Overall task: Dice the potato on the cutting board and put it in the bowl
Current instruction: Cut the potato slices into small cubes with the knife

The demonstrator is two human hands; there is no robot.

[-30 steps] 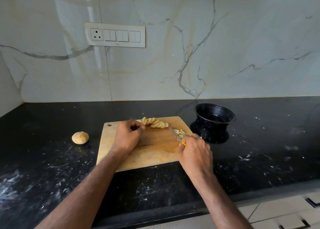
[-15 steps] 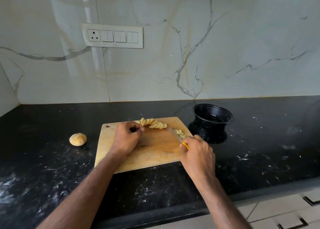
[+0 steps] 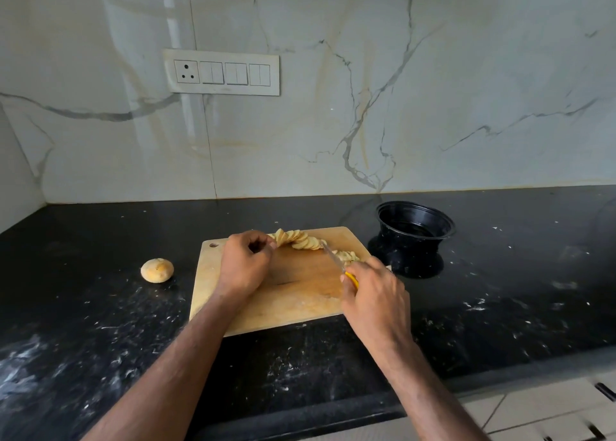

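A: Board (image 3: 293, 294), pale wood, rectangular, hanging hole at its far left corner, lies flat on our black speckled stone worktop (image 3: 100, 324). Entry for potato?

B: We log a fanned row of pale yellow potato slices (image 3: 300, 239) along the board's far edge, overlapping. A smaller heap of cut potato pieces (image 3: 348, 256) sits just right of the row, near the board's right edge.

A: Left hand (image 3: 243, 264)?

B: Knuckles up on the board, fingers curled, fingertips touching the left end of the slice row. We cannot tell whether the grip closes around a slice or only steadies it.

A: Right hand (image 3: 373, 294)?

B: Grip closed around the yellow handle of a small steel-bladed knife (image 3: 333, 255). The blade points away and to the left, its tip at the gap between the slice row and the heap. Whether the edge is in a slice is too small to tell.

A: Bowl?

B: Round black plastic bowl (image 3: 415, 237) stands upright on the worktop just right of the board's far right corner. We see no potato inside it; the interior is dark.

A: Other items?

B: One whole tan potato (image 3: 157, 270) on the worktop, left of the board, apart from it. White marble-patterned wall behind, with a white socket-and-switch plate (image 3: 221, 72).
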